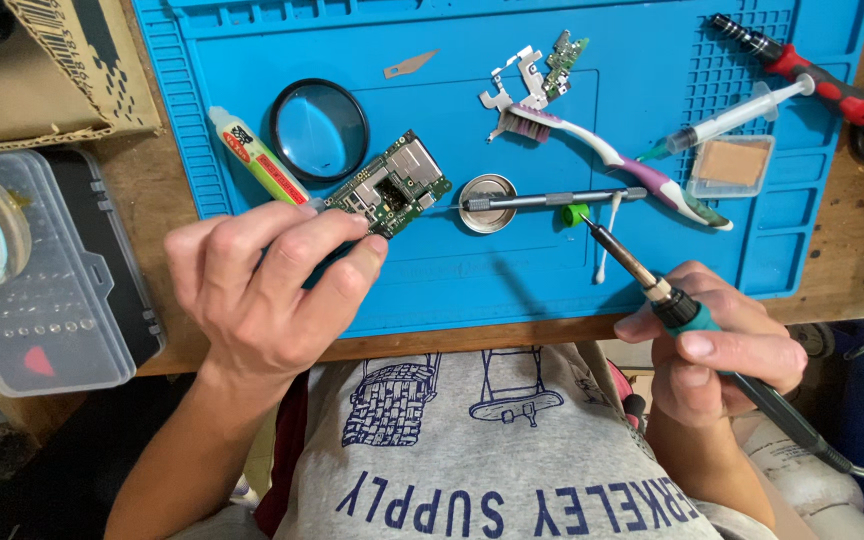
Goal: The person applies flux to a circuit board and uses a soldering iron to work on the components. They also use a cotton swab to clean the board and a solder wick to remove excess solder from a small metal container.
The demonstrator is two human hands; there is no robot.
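Two hands are at work over a blue silicone repair mat point(252, 40) laid on a wooden tabletop point(857, 250). The left hand point(262, 285) is closed in a pinch on a small green circuit board point(392, 192), thumb and fingers clamped on its near corner, so the board sits tilted just above the mat's middle with its metal shields facing up. The right hand point(717, 345) is wrapped firmly round the teal grip of a soldering iron point(652, 285), held like a pen, its dark tip pointing up and left and ending beside a green cap point(575, 213) and a cotton swab point(607, 235), well apart from the board.

Going by this, the step in hand looks like soldering work on the board, with the board steadied and the iron not yet brought to it. The next move would seem to call for carrying the tip across to the board, clear of the metal-handled tool point(552, 199) lying over a round tin point(485, 204), and for a steady pinch, since the board is held by one corner only.

Round about lie a magnifying lens point(319, 130), a yellow-green tube point(257, 158) just beside the left fingers, a loose knife blade point(410, 66), a toothbrush point(622, 160) with metal brackets point(514, 85) and a smaller board point(564, 55) at its bristles, a syringe point(737, 115), a clear box with a tan pad point(732, 165), and a red-handled screwdriver point(802, 68). A clear plastic bit case point(47, 270) sits off the mat to the left.
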